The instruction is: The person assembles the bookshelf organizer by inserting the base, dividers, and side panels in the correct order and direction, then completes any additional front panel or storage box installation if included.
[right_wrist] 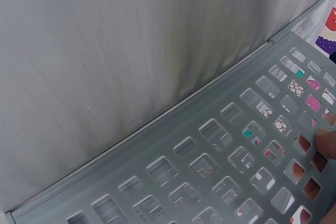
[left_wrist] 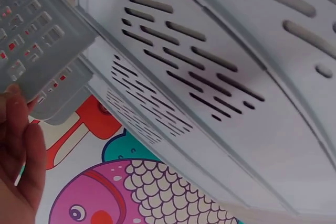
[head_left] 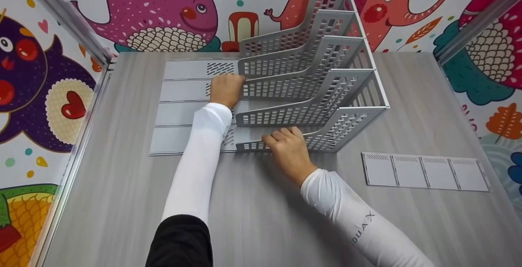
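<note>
A grey file rack [head_left: 285, 116] with several perforated dividers stands on the table. My left hand [head_left: 227, 89] grips the front end of one of its middle dividers. In the left wrist view, fingers [left_wrist: 34, 156] curl at the corner of a grey divider [left_wrist: 47, 45]. Nearer to me, my right hand [head_left: 288, 146] holds the low top edge of the nearest divider, and its thumb [right_wrist: 326, 142] presses the perforated face [right_wrist: 210, 166] in the right wrist view. A pale base panel [head_left: 175, 114] with slotted sections reaches out leftward from under the dividers.
On the table [head_left: 261, 218] at the right lies a separate flat panel [head_left: 426, 171] with ribs and slots. Printed cartoon walls [head_left: 163, 10] close in the back and sides. A metal rail [head_left: 77, 136] runs along the table's left edge.
</note>
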A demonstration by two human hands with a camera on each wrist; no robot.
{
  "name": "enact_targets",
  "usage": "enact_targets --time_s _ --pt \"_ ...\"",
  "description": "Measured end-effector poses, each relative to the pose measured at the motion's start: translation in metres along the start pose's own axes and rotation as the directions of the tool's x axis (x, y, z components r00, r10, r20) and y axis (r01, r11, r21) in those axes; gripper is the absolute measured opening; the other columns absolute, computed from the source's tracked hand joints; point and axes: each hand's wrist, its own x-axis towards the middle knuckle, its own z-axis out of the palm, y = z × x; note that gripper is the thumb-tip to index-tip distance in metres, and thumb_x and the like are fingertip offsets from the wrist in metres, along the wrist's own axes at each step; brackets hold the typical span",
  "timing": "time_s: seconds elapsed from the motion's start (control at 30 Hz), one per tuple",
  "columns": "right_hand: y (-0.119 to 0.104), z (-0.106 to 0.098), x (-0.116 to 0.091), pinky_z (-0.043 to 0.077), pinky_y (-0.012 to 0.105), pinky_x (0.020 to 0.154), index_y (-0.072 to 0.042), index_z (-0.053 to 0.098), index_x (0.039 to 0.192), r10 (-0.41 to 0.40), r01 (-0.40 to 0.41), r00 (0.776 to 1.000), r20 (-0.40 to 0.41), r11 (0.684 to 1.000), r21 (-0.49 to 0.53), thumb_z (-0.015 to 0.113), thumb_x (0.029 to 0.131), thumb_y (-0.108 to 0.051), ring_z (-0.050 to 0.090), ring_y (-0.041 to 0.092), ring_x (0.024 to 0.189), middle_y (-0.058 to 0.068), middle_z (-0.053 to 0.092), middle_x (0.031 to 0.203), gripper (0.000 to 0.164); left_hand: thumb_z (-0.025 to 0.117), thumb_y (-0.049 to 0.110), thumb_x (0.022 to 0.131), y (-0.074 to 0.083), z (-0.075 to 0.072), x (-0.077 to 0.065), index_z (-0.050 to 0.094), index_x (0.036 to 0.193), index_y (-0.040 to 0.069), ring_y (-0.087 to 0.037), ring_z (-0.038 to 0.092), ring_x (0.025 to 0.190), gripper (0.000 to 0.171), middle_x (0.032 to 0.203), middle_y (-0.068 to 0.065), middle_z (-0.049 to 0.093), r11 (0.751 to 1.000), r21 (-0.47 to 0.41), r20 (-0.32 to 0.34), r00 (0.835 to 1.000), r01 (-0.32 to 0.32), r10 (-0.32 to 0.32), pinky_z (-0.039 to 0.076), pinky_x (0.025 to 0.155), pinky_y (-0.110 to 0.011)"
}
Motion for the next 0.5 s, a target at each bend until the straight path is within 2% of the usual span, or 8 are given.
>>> enact_targets --time_s 0.07,0.23,0.33,0.4,0.5 --pt "0.001 -0.001 0.000 0.036 0.032 0.065 -0.019 0.070 0.077 0.000 0.000 1.000 -0.005 1.000 -0.002 0.065 0.072 -0.008 0.056 0.017 0.063 -0.005 0.066 0.066 0.013 0.061 0.005 0.085 0.001 -0.001 0.000 0.076 0.091 0.016 -0.025 0.067 0.066 0.019 0.080 -0.006 0.075 1.000 0.022 -0.011 1.000 -0.016 0.017 0.053 0.059 -0.042" --pt "0.003 -0.002 0.000 0.036 0.031 0.064 -0.019 0.069 0.076 -0.001 0.001 1.000 -0.005 1.000 -0.001 0.064 0.073 -0.007 0.056 0.016 0.062 -0.005 0.066 0.066 0.013 0.061 0.007 0.085 0.002 0.000 -0.004 0.075 0.088 0.012 -0.025 0.066 0.060 0.015 0.074 -0.008 0.074 0.984 0.122 -0.023 0.991 -0.128 0.131 0.052 0.055 -0.042" --pt "0.003 -0.003 -0.001 0.036 0.031 0.065 -0.019 0.070 0.076 0.007 -0.007 1.000 -0.008 1.000 0.007 0.065 0.072 -0.006 0.056 0.017 0.062 -0.004 0.066 0.066 0.014 0.060 0.007 0.085 0.001 -0.001 -0.005 0.075 0.086 0.011 -0.024 0.065 0.058 0.015 0.073 -0.008 0.073 0.974 0.139 -0.016 0.983 -0.178 0.182 0.052 0.053 -0.041" --pt "0.002 -0.003 -0.001 0.036 0.032 0.065 -0.019 0.070 0.076 0.009 -0.009 1.000 -0.011 1.000 0.008 0.065 0.071 -0.005 0.056 0.017 0.062 -0.004 0.065 0.065 0.015 0.059 0.004 0.085 -0.002 -0.002 -0.005 0.075 0.084 0.010 -0.024 0.064 0.057 0.016 0.072 -0.009 0.073 0.975 0.135 -0.012 0.983 -0.177 0.181 0.052 0.052 -0.042" --pt "-0.003 -0.001 -0.002 0.037 0.031 0.065 -0.020 0.070 0.078 -0.015 0.015 1.000 -0.007 1.000 0.007 0.064 0.070 -0.006 0.056 0.016 0.062 -0.005 0.066 0.065 0.016 0.059 0.000 0.083 -0.011 -0.003 -0.006 0.074 0.082 0.009 -0.025 0.065 0.060 0.018 0.072 -0.010 0.072 0.989 0.107 0.002 0.994 -0.106 0.106 0.052 0.054 -0.044"
